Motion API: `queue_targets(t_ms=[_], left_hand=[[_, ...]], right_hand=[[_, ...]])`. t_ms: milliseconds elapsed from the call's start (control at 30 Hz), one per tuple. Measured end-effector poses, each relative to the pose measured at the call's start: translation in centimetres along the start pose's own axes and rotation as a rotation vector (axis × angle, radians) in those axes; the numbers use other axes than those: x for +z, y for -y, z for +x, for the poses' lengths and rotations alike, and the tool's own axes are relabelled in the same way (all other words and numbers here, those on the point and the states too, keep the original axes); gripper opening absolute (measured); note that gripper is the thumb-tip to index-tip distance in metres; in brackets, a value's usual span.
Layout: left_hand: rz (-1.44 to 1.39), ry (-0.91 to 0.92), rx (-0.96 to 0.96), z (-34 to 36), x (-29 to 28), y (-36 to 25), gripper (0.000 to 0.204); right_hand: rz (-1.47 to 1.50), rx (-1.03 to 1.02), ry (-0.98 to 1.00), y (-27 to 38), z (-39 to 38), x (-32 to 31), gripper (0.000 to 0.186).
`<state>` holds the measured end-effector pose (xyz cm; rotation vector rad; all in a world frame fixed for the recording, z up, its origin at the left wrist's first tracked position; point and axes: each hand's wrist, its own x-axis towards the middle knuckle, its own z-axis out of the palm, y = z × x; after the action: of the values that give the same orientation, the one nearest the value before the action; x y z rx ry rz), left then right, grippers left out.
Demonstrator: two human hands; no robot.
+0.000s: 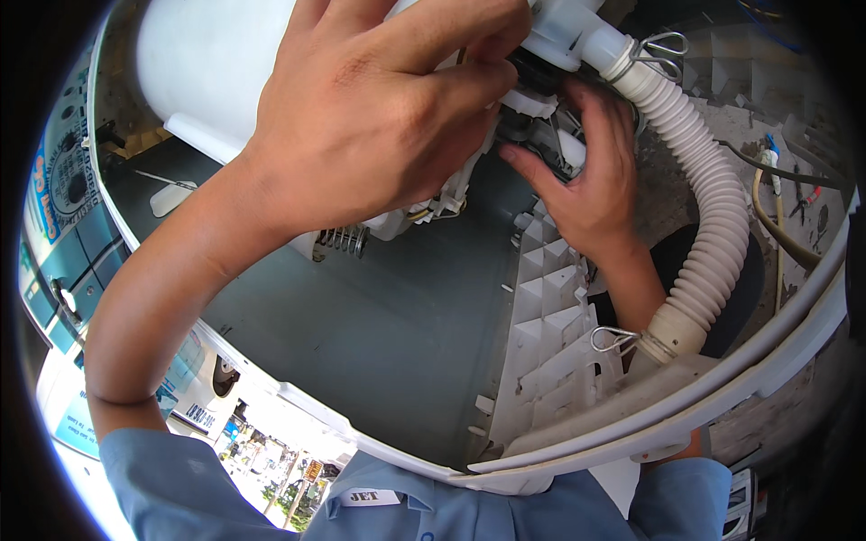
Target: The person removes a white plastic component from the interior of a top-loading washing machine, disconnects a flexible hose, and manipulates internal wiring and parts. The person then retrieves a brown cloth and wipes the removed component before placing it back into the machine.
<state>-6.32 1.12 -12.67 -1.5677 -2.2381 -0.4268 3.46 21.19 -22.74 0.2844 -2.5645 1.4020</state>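
My read: for fiddly work on the mech [534, 105] by the white tub [194, 68], best to steady w/ one hand, work w/ the other, light force, fingers clear of wiring [436, 215] & hose [722, 203]. Mech sits btwn both hands, near hose's upper end. R hand [591, 167]: grip wide, thumb & fingers spread round it, contact unclear. L hand [388, 108]: fingers curled, grip narrow, can't tell what's held.
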Motion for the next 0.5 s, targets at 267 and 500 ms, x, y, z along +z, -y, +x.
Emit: queue_targets(t_ms=[267, 500], left_hand=[[0.067, -0.002, 0.102, -1.1, 1.1, 1.6, 0.036], [0.018, -0.040, 0.092, -1.5, 1.6, 1.9, 0.035]], right_hand=[[-0.069, -0.161, 0.104, -0.5, 0.7, -0.8, 0.024], [0.059, 0.013, 0.196, 1.2, 1.1, -0.7, 0.026]])
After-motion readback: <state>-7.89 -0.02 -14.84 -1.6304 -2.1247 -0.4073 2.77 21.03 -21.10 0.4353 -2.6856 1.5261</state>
